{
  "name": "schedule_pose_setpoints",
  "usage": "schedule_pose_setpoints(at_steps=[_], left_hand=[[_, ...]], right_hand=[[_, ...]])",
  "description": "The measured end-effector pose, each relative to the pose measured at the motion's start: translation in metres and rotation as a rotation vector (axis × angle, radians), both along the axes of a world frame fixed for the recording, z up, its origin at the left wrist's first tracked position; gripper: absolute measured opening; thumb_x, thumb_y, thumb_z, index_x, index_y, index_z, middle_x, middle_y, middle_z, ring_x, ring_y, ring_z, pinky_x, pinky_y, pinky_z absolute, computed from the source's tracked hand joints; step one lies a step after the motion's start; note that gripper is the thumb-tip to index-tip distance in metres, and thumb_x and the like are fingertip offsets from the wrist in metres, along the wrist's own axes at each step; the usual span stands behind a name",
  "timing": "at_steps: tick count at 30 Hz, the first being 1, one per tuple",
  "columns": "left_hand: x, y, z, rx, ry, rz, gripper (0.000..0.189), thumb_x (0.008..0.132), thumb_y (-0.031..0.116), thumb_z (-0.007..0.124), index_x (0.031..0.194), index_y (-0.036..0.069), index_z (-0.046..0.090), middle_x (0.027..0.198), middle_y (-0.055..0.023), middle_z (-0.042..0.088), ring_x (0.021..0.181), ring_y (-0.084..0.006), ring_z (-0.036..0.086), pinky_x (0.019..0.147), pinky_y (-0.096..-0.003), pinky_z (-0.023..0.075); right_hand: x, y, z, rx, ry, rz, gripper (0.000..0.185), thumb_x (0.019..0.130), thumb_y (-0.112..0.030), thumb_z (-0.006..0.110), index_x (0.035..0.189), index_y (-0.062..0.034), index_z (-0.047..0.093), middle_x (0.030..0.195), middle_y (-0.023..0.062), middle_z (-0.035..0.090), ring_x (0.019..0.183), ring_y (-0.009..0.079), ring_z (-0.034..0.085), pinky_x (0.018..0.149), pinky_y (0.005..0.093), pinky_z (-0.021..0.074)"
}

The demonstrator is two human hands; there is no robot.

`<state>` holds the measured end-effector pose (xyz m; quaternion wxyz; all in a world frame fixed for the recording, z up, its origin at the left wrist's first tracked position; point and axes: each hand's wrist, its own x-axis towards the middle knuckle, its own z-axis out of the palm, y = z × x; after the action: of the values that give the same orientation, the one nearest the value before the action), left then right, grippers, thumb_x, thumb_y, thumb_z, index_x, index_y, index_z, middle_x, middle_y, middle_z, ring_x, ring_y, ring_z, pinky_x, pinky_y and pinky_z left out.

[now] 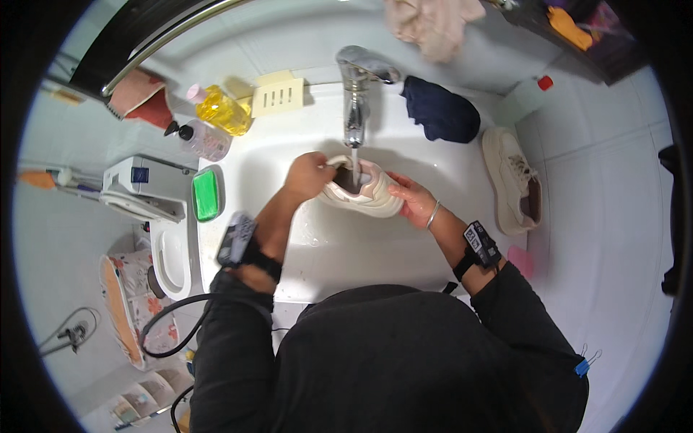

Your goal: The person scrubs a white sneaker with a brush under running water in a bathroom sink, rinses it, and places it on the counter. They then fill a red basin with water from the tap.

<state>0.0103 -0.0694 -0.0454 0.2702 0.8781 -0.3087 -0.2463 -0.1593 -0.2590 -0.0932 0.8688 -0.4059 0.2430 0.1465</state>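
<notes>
A white and pale pink sneaker [373, 196] is held over the white washbasin [346, 260], its opening facing up. Water runs from the chrome faucet [354, 116] straight into the shoe. My left hand [308, 176] grips the shoe at its left side, near the tongue. On the right, my right hand [414, 199] holds the heel end, with wet fingers around the sole. The matching sneaker [511, 181] lies on the basin's right rim, clear of both hands.
A green soap bar [206, 196] sits in a dish on the left rim. Behind it stand a pump bottle [206, 140] and a yellow liquid bottle [223, 111]. A cream soap holder [279, 97] and a dark blue cloth [441, 111] flank the faucet. A toilet [170, 254] is at left.
</notes>
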Motion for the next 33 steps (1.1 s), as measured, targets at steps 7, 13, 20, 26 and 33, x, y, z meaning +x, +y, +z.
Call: schedule_pose_setpoints(at_steps=[7, 13, 20, 26, 33], left_hand=[[-0.005, 0.019, -0.020, -0.303, 0.540, 0.462, 0.015, 0.082, 0.014, 0.058, 0.087, 0.000, 0.057, 0.081, -0.0065, 0.061, 0.072, -0.0134, 0.059, 0.067, -0.0267, 0.0518], [-0.020, 0.000, -0.019, -0.376, 0.602, 0.475, 0.015, 0.081, 0.015, 0.063, 0.081, 0.000, 0.058, 0.079, -0.0061, 0.061, 0.068, -0.0126, 0.058, 0.061, -0.0244, 0.0515], [-0.013, 0.012, -0.011, -0.287, 0.356, 0.542, 0.029, 0.079, 0.026, 0.066, 0.068, 0.000, 0.060, 0.059, -0.0062, 0.060, 0.052, -0.0119, 0.055, 0.050, -0.0272, 0.0442], [-0.028, 0.003, -0.008, -0.219, 0.166, 0.391, 0.028, 0.078, 0.025, 0.069, 0.074, -0.001, 0.061, 0.058, -0.0045, 0.058, 0.050, -0.0105, 0.052, 0.049, -0.0265, 0.0424], [-0.010, 0.033, 0.002, -0.166, 0.150, 0.573, 0.025, 0.078, 0.023, 0.066, 0.071, -0.001, 0.061, 0.061, -0.0056, 0.060, 0.052, -0.0119, 0.054, 0.050, -0.0249, 0.0446]], right_hand=[[-0.001, -0.013, -0.003, -0.084, -0.052, -0.020, 0.056, 0.085, -0.022, 0.065, 0.134, -0.0097, 0.041, 0.125, 0.0012, 0.049, 0.114, 0.0140, 0.048, 0.094, 0.0319, 0.0420], [0.006, -0.022, -0.005, -0.134, 0.019, -0.129, 0.050, 0.090, -0.025, 0.058, 0.135, -0.0121, 0.040, 0.123, 0.0015, 0.053, 0.109, 0.0153, 0.053, 0.089, 0.0335, 0.0460], [0.023, 0.001, -0.004, -0.354, 0.247, 0.065, 0.058, 0.091, -0.054, 0.039, 0.132, -0.0140, 0.045, 0.121, 0.0018, 0.056, 0.106, 0.0165, 0.055, 0.086, 0.0411, 0.0459], [0.032, 0.017, 0.003, -0.174, 0.311, 0.084, 0.069, 0.088, -0.067, 0.030, 0.129, -0.0150, 0.047, 0.128, 0.0046, 0.052, 0.117, 0.0182, 0.049, 0.096, 0.0434, 0.0366], [0.042, 0.033, 0.008, -0.185, 0.192, 0.238, 0.076, 0.082, -0.071, 0.039, 0.134, -0.0143, 0.043, 0.138, 0.0086, 0.040, 0.122, 0.0217, 0.043, 0.099, 0.0459, 0.0342]])
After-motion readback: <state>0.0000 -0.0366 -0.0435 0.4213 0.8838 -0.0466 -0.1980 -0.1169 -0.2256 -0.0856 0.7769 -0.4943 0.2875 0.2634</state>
